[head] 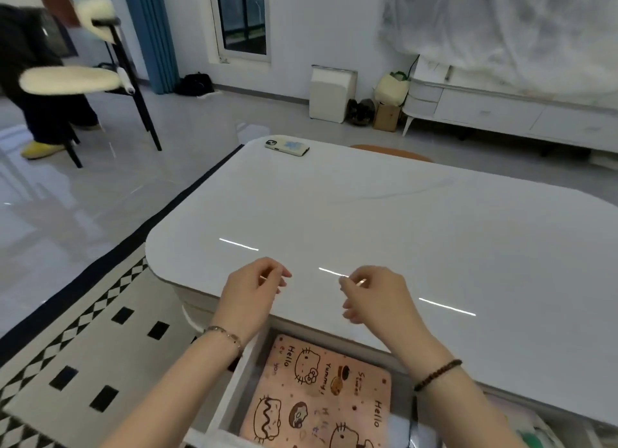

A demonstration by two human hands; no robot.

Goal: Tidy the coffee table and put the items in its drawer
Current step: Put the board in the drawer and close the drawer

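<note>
A glossy white worktop (401,220) with rounded corners fills the middle of the view and reflects strips of ceiling light. A phone (287,147) in a pale case lies face down at its far left corner. The drawer (234,390) under the near edge stands pulled out, with a pink Hello Kitty board (321,390) flat inside it (the drawer's right part is hidden by the forearm). A checkered black-and-cream rug (83,347) lies on the left, and beyond it a fleece-seated chair (70,79) stands on shiny grey floor. A low white cabinet (501,113) lines the far wall.

The left hand (250,293) and the right hand (381,300) hover over the near edge, well apart, fingers loosely curled, grasping nothing.
</note>
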